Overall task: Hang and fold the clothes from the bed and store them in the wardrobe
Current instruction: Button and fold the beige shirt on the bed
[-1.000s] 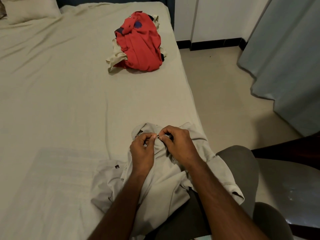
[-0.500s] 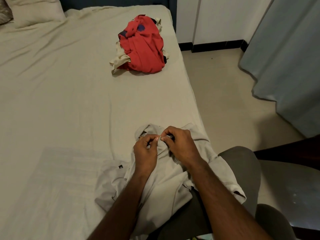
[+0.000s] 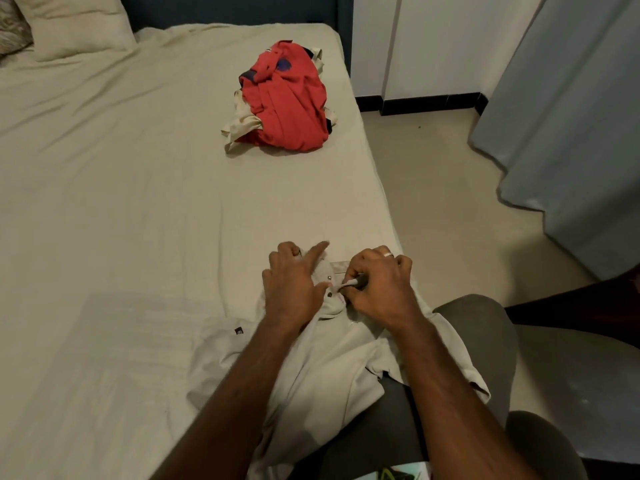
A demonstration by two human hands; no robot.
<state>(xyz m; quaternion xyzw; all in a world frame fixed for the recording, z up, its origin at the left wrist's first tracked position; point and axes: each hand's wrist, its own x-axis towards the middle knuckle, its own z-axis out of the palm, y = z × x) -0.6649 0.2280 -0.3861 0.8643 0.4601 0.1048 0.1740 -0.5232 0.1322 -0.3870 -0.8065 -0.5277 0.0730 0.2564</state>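
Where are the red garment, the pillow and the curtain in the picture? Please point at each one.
red garment (image 3: 287,109): head view, middle of its crumpled red cloth.
pillow (image 3: 74,24): head view, middle of its pale cover, at the bed's top left.
curtain (image 3: 575,116): head view, a broad fold of the grey-blue cloth.

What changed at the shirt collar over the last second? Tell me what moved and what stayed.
The hands parted: the left hand let go of its pinch, opened and now rests on the light grey shirt with the forefinger extended. The right hand shifted right and pinches the fabric near the buttons. The shirt stayed at the bed's edge; the red garment pile is untouched.
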